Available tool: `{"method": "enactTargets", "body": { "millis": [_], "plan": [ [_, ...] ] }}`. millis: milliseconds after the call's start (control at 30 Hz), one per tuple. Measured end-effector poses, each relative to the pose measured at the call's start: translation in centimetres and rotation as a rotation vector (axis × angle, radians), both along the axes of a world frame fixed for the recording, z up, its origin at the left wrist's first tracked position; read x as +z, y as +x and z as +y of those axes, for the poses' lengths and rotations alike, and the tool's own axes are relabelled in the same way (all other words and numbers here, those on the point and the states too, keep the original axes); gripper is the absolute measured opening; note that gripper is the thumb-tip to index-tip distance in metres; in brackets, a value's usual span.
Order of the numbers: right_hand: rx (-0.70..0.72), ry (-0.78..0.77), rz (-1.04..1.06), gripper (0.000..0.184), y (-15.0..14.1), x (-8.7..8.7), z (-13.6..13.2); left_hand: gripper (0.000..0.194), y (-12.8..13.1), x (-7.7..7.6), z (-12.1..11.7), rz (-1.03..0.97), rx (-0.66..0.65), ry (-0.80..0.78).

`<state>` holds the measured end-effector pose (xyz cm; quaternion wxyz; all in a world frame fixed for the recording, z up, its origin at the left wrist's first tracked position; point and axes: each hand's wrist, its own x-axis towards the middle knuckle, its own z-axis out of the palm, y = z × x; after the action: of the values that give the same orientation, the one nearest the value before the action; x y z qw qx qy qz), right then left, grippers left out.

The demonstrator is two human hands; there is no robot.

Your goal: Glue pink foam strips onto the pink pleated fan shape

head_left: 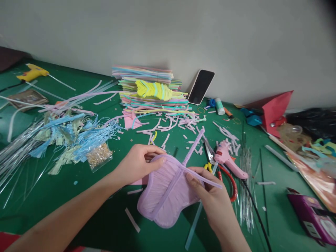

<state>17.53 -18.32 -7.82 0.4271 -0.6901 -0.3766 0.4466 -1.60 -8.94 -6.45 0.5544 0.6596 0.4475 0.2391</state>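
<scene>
Between my hands is a lilac butterfly-like shape [170, 199] of thin gathered fabric, edged with fuzzy pipe cleaner. A wrapped lilac stem [193, 147] sticks up from its top. My left hand [147, 162] pinches the upper left edge between thumb and fingers. My right hand [207, 189] grips the right side, thumb pressed on a loose lilac pipe cleaner [214, 182] that runs along the edge and past the fingers. A pink glue gun [229, 159] and red-handled scissors [233, 185] lie just beyond my right hand.
Bundled pipe cleaners [147, 73] and a leaning phone [201, 85] stand by the wall. Blue tassels [78, 136], a bag of gold beads [99, 157] and a yellow glue gun [34, 72] lie left. Wires [246, 189], a black cord [256, 210] and a purple box [309, 217] are right.
</scene>
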Motion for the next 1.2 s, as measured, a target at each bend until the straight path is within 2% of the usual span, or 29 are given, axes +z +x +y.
{"method": "enactTargets", "body": {
  "millis": [167, 367, 767, 867, 1000, 1200],
  "plan": [
    [0.075, -0.037, -0.016, 0.036, 0.8, -0.5, -0.1, 0.018, -0.1, -0.5, 0.2, -0.081, 0.007, -0.126],
    [0.033, -0.036, 0.025, 0.034, 1.1, -1.0, -0.2, 0.025, -0.5, -0.8, 0.6, -0.232, -0.068, -0.372],
    [0.025, -0.062, 0.043, 0.034, 0.8, -0.8, -0.2, 0.019, -0.2, -0.9, 0.4, -0.104, 0.0, -0.224],
    [0.002, -0.058, 0.048, 0.035, 0.7, -1.0, -0.3, 0.021, -0.2, -0.8, 0.4, -0.131, -0.028, -0.241],
    [-0.001, -0.057, 0.061, 0.035, 0.7, -1.2, -0.4, 0.036, -0.2, -0.8, 0.4, -0.161, -0.037, -0.272],
    [0.032, -0.075, 0.075, 0.036, 0.3, -1.0, -0.3, 0.026, -0.1, -0.7, 0.5, -0.102, -0.047, -0.259]
  ]
}}
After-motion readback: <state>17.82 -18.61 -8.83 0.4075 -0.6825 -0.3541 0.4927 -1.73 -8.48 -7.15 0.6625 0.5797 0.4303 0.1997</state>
